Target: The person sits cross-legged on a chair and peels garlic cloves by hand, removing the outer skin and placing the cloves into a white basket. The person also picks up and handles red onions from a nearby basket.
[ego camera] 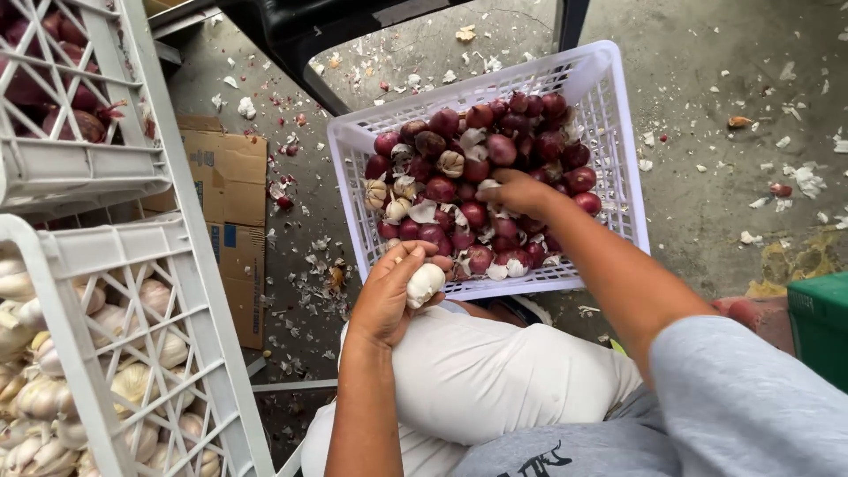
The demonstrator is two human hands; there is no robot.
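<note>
A white plastic basket (618, 150) rests against my knees, filled with dark red onions (502, 148) mixed with several white garlic bulbs (376, 193). My left hand (389, 296) hovers at the basket's near rim and grips one white garlic bulb (425, 283). My right hand (521, 193) reaches into the middle of the pile, fingers curled down among the onions and papery skins; whether it holds anything is hidden.
Two stacked white crates stand at the left: the upper crate (79, 168) holds red onions, the lower crate (132, 265) holds garlic. Flattened cardboard (231, 190) lies on the concrete floor among scattered peels. A green bin (820, 322) sits at the right edge.
</note>
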